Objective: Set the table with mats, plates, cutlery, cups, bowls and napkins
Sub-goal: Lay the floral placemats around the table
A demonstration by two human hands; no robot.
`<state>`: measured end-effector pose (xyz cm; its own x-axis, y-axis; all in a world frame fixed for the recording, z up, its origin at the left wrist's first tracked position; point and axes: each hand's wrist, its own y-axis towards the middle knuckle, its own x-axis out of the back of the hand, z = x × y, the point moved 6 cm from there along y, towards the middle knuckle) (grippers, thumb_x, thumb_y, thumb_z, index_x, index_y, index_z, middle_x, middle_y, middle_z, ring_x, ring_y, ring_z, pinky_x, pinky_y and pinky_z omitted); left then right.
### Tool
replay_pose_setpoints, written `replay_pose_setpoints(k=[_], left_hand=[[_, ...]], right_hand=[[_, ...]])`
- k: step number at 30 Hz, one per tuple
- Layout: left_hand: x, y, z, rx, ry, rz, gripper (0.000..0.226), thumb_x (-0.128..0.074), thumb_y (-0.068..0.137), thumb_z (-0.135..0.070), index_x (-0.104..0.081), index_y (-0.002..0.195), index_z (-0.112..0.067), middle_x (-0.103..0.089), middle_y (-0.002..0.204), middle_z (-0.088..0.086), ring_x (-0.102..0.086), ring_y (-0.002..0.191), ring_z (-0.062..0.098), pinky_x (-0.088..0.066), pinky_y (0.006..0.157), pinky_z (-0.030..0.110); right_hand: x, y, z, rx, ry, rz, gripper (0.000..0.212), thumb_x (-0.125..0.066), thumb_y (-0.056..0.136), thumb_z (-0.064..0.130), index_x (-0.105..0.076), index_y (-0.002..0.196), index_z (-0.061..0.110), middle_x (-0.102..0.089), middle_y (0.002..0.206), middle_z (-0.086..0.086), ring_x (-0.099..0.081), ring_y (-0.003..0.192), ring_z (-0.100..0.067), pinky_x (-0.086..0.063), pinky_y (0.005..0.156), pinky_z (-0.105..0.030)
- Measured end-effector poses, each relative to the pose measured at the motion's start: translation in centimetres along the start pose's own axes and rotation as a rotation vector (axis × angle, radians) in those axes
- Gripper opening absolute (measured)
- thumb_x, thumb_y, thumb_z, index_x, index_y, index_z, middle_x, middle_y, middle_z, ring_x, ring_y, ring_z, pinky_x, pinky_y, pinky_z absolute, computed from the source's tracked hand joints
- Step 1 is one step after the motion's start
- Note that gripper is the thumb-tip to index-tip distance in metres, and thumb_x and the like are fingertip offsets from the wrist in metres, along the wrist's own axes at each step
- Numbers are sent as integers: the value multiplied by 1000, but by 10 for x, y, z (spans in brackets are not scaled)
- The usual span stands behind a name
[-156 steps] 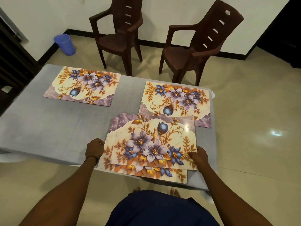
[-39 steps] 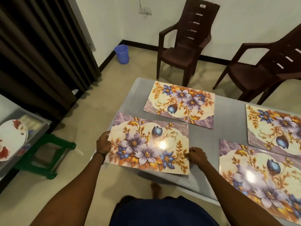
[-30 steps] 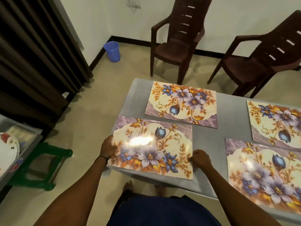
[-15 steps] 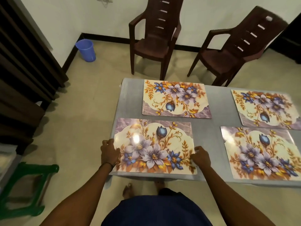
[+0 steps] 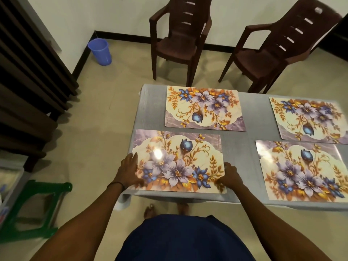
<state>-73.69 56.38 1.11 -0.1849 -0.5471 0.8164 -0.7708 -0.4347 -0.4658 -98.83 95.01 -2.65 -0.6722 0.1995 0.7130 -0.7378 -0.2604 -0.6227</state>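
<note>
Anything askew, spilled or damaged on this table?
Only the near-left mat, touched by the left hand and right hand: it sits right at the left edge of the table, offset left of the far-left mat. Nothing looks spilled or damaged.

Home dining room. Counter (image 5: 244, 117) with grey cloth, four floral mats (image 5: 203, 110) laid out. Two brown plastic chairs (image 5: 178, 40) by a white wall with dark skirting. Beige tiled floor (image 5: 105, 110), blue bin (image 5: 100, 51) in the corner, dark curtain (image 5: 28, 81) at left, green stool (image 5: 37, 204) beside it. Person stands on bare feet (image 5: 148, 210).
</note>
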Motion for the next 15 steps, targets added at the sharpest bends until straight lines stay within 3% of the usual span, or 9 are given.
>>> replay_pose_setpoints(k=[3, 6, 15], left_hand=[[-10, -6, -2, -49, 177, 73, 146, -85, 51, -64, 6, 154, -16, 9, 161, 16, -1, 148, 38, -22, 117, 46], [-12, -6, -6, -63, 266, 88, 150, -87, 48, -62, 9, 154, -16, 17, 159, 21, 3, 148, 40, -22, 118, 46], [-7, -6, -14, -48, 249, 78, 143, -89, 56, -52, 7, 154, -16, 16, 158, 24, 5, 148, 42, -18, 119, 43]], right_hand=[[5, -28, 23, 73, -120, 39, 104, -84, 61, 53, -30, 144, 19, -40, 140, -11, -44, 128, -32, -42, 105, -45], [3, -32, 24, 72, -175, 38, 122, -93, 54, 40, -18, 148, 18, -37, 136, -13, -50, 121, -32, -47, 98, -43], [1, -31, 26, 94, -297, 22, 128, -92, 52, 50, -13, 149, 19, -38, 139, -12, -52, 123, -30, -51, 97, -43]])
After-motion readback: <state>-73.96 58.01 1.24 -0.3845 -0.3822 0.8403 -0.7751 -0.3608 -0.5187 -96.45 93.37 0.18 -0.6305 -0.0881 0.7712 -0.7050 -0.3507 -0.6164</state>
